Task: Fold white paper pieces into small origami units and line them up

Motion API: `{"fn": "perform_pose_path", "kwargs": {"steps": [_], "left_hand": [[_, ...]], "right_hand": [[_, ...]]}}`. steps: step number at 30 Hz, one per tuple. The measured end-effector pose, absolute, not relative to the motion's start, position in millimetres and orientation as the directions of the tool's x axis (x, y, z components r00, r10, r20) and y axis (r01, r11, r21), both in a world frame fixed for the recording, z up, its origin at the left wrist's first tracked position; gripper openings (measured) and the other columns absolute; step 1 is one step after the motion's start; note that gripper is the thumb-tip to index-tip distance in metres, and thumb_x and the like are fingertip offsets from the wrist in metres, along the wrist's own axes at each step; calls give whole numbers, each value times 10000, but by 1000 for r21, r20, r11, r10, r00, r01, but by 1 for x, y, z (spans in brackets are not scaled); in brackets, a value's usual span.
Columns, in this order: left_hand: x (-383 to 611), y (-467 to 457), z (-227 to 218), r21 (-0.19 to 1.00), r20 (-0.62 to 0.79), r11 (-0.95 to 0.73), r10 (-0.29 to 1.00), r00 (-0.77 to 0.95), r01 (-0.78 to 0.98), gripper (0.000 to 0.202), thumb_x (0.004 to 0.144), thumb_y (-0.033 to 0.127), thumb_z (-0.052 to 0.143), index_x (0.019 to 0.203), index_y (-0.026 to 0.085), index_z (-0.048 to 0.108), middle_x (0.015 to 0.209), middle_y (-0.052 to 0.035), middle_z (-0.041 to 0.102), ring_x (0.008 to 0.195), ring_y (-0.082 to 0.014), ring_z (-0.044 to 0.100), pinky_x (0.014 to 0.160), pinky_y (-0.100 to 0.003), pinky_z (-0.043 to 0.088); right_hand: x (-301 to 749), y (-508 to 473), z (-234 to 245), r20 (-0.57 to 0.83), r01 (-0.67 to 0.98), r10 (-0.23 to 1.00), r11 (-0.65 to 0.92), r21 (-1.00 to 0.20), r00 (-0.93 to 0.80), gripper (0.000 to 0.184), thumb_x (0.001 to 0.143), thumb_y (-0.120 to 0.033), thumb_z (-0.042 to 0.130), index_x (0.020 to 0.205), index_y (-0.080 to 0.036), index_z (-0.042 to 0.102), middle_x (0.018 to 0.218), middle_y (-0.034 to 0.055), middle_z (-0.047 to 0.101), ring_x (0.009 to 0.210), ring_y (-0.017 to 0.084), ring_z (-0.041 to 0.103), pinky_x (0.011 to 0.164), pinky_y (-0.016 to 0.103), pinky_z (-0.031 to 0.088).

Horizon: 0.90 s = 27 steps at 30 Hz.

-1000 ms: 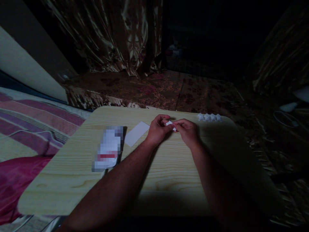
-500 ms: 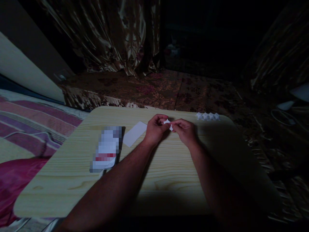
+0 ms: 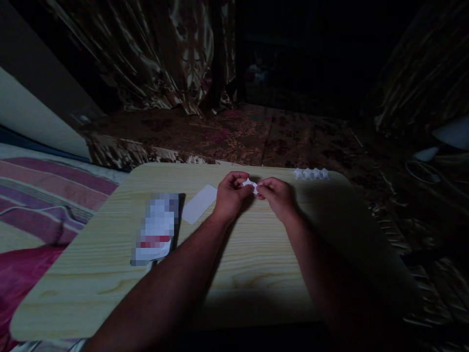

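Observation:
Between my two hands, above the far half of the table, is a small white folded paper star (image 3: 249, 184). My left hand (image 3: 231, 193) pinches its left side between thumb and fingers. The fingertips of my right hand (image 3: 277, 194) are closed on its right edge, hiding part of it. A row of several finished-looking white paper stars (image 3: 311, 173) stands along the far edge, to the right of my hands. Left of my left hand lies a stack or sheet of white paper strips (image 3: 200, 204), flat and slanted.
A pale wooden table (image 3: 252, 264) carries everything. A phone-like device with a blurred screen (image 3: 156, 230) lies on its left, a cable at its near end. A striped bed cover (image 3: 54, 190) is at the left, patterned curtains (image 3: 198, 54) behind, a pale lamp-like object (image 3: 452, 133) at the right.
The star has turned slightly in my fingers, and my right fingers have shifted on its edge. The whole view has moved a little, so the table appears slightly farther left.

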<state>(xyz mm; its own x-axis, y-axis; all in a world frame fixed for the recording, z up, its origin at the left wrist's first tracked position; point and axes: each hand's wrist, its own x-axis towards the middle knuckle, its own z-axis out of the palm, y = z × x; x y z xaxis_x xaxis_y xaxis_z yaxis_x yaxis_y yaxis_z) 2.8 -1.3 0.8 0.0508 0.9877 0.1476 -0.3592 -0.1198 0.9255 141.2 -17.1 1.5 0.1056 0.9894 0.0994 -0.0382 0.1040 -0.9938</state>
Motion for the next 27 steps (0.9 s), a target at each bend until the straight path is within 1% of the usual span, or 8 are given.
{"fn": "perform_pose_path", "kwargs": {"steps": [4, 11, 16, 18, 22, 27], "left_hand": [[3, -1, 0, 921, 150, -114, 986, 69, -373, 375, 596, 172, 761, 937, 173, 603, 735, 23, 626, 624, -93, 593, 625, -228, 479], [4, -1, -1, 933, 124, -79, 987, 106, -350, 383, 621, 184, 740, 970, 177, 583, 712, 18, 637, 598, -106, 591, 610, -241, 474], [3, -1, -1, 924, 143, -98, 985, 95, -371, 385, 618, 163, 741, 968, 177, 580, 711, 26, 631, 605, -93, 576, 621, -229, 464], [3, 0, -1, 920, 145, -99, 985, 93, -380, 386, 615, 160, 744, 963, 181, 579, 723, 26, 632, 617, -93, 580, 636, -232, 467], [3, 0, -1, 919, 140, -95, 986, 90, -383, 388, 604, 160, 753, 950, 188, 579, 731, 26, 635, 640, -102, 598, 658, -242, 473], [3, -1, -1, 919, 146, -98, 984, 99, -381, 385, 605, 168, 756, 946, 191, 580, 743, 25, 634, 626, -101, 594, 645, -246, 477]], "right_hand": [[140, -17, 1, 116, -32, 985, 120, -992, 126, 166, 670, -309, 701, 735, -170, 637, 650, 17, 671, 588, 145, 625, 557, 260, 491], [140, -17, 1, 155, 13, 981, 155, -988, 112, 173, 689, -322, 686, 767, -173, 647, 639, 7, 657, 570, 131, 598, 563, 257, 481], [138, -18, 1, 163, -45, 983, 167, -985, 85, 199, 655, -293, 714, 802, -181, 642, 754, 18, 682, 665, 141, 629, 624, 266, 508], [138, -18, 2, 165, -49, 983, 169, -984, 86, 206, 645, -284, 722, 802, -182, 636, 771, 21, 683, 681, 144, 632, 633, 267, 511], [137, -19, 3, 171, -32, 980, 175, -984, 102, 210, 644, -302, 725, 784, -181, 626, 754, 22, 682, 659, 140, 623, 625, 267, 508], [138, -19, 3, 160, -26, 980, 165, -986, 121, 188, 664, -320, 705, 762, -182, 624, 700, 15, 671, 646, 149, 627, 615, 275, 513]]}}
